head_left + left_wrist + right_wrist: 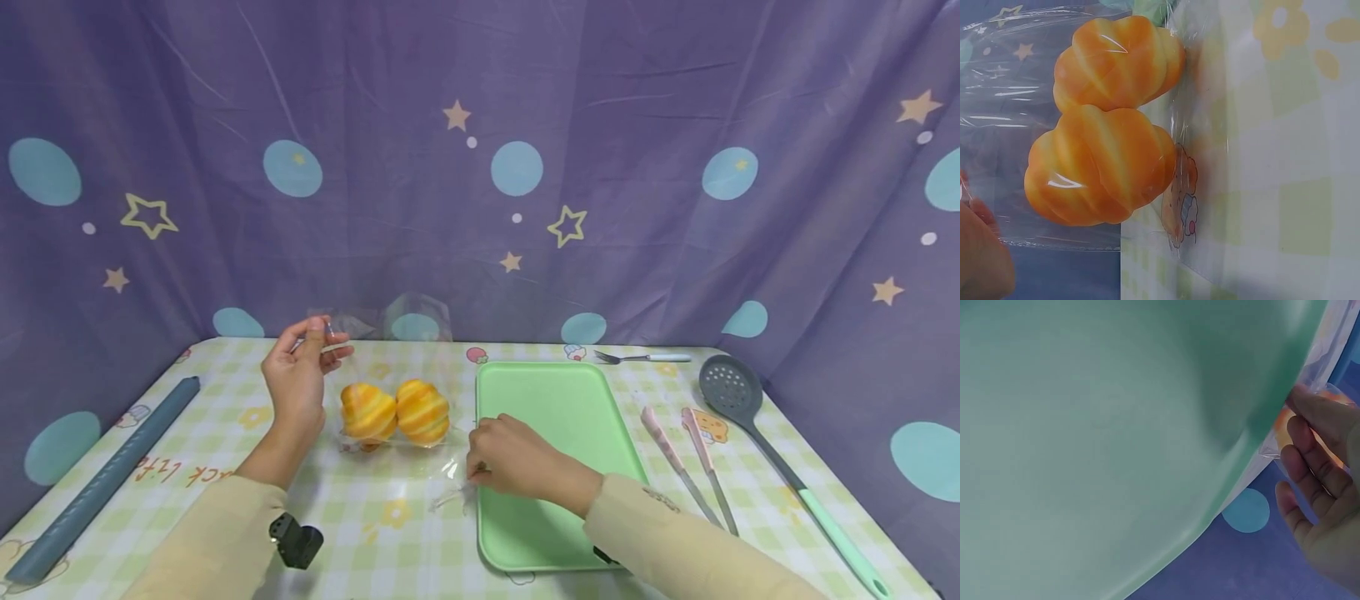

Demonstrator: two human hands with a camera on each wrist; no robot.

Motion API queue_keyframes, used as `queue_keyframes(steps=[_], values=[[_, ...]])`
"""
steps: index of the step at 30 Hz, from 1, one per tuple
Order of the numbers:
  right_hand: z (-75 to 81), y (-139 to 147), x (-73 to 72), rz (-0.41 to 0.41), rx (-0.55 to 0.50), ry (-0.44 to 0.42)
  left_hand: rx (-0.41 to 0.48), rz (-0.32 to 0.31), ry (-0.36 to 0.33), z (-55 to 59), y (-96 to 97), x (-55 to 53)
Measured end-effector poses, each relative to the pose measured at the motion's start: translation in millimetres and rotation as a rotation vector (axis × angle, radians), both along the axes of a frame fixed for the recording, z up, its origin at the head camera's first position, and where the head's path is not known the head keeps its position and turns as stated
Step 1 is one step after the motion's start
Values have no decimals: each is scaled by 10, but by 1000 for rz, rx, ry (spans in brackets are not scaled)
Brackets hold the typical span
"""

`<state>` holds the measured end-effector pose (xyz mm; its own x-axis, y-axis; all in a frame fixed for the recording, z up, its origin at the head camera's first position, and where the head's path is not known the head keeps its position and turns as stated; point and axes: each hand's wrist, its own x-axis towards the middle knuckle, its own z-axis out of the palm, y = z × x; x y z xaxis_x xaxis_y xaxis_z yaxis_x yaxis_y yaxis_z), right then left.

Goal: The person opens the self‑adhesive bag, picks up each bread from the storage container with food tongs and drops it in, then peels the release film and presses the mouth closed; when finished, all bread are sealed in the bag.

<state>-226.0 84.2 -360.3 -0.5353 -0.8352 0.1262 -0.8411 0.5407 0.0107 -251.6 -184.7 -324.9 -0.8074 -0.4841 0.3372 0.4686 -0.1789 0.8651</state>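
Observation:
Two striped yellow-orange bread rolls, the left one (367,412) and the right one (422,414), sit side by side in a clear plastic bag (417,321). My left hand (296,383) is raised at the bag's upper left and pinches its film between thumb and fingers. Low on the other side, my right hand (517,461) pinches the bag's film at the left rim of a green tray (540,392). In the left wrist view both rolls (1100,165) show through the shiny film. The right wrist view has the right hand's fingers (1313,472) curled beside the tray edge.
A dark blue-grey rod (105,482) lies at the left. Right of the tray are a fork (643,357), two pink-handled utensils (663,440) (699,440) and a slotted skimmer (731,389) with a mint handle. A purple curtain (405,208) hangs behind the checked tablecloth (352,542).

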Motion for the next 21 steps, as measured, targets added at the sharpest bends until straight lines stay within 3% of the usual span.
queue_keyframes(steps=[14,21], values=[[-46,-37,-104,-34,-138,-315,9,-6,-5,21,-6,-11],[-37,-42,-98,-35,-106,-409,9,-5,2,22,-12,-11]])
